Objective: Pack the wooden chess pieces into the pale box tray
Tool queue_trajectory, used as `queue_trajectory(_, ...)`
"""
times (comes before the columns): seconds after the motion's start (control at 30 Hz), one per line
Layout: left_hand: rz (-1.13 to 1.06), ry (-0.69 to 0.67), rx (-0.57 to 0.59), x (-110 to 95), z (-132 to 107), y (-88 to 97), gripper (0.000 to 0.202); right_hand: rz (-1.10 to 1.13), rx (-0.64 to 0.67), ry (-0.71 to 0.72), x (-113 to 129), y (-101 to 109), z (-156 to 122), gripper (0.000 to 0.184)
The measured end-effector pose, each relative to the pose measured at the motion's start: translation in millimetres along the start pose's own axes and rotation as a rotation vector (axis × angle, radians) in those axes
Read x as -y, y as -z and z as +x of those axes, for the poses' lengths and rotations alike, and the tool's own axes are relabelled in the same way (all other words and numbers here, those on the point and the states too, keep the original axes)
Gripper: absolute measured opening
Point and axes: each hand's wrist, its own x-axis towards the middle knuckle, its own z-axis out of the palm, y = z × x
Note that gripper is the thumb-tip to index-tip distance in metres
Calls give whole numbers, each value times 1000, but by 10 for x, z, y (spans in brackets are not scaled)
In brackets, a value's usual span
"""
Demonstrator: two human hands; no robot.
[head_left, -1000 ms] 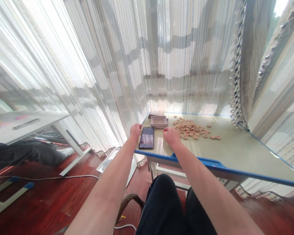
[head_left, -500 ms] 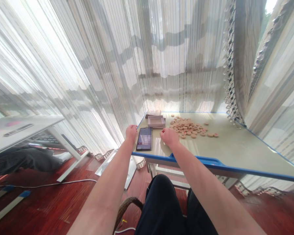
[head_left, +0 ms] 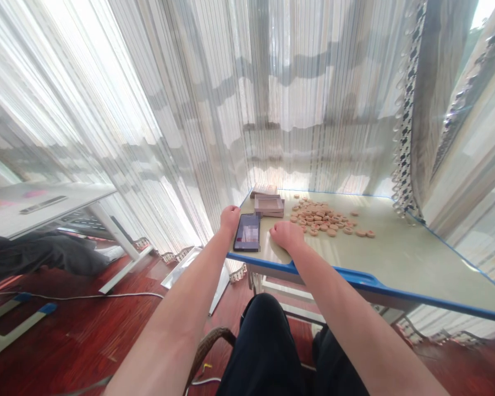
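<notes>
My left hand [head_left: 230, 216] is curled into a fist at the table's left edge, just beside a phone [head_left: 247, 234]. Right of the phone, my right hand [head_left: 287, 235] rests on the table, also closed in a fist. Nothing shows in either hand. Past my right hand lies a loose heap of round wooden game pieces [head_left: 319, 215], some with markings on top. Behind the phone stands a shallow open box [head_left: 269, 204], and a second box-like piece [head_left: 264, 190] sits behind it.
The table [head_left: 400, 258] has a blue rim with a moulded tray [head_left: 361, 276] at the front. A curtain [head_left: 289, 110] hangs right behind it. At left stands another white table [head_left: 80, 192] with a person's leg [head_left: 61, 256] below. A white cable [head_left: 103, 296] crosses the floor.
The camera has turned slightly left, so the table appears shifted right. My left hand has drawn into a tighter fist close to the phone; my right hand stays about where it was.
</notes>
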Motion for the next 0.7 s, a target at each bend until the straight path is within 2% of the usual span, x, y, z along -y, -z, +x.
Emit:
queue_trajectory(0.13, 40, -101, -243, -173, -26, 3, 19, 27, -17, 21, -3, -3, -32, 31)
queue_trajectory(0.2, 16, -76, -267, -258, 42, -19, 20, 157, -57, 16, -29, -3, -17, 31)
queue_trajectory(0.33, -135, 44, -201, -459, 304, -146, 20, 434, -113, -22, -59, 49, 157, 39)
queue_trajectory(0.47, -277, -26, -66, -651, 552, -327, 23, 535, -140, -19, -15, 177, 433, 39)
queue_trajectory(0.57, -402, -39, 68, -680, 695, -455, 27, 629, -219, 3, -23, 211, 574, 34)
queue_trajectory(0.63, -441, -39, 145, -602, 777, -529, 28, 599, -306, 93, -83, 166, 613, 33)
queue_trajectory(0.7, -428, -32, 182, -452, 846, -580, 27, 425, -394, 296, -162, 87, 624, 31)
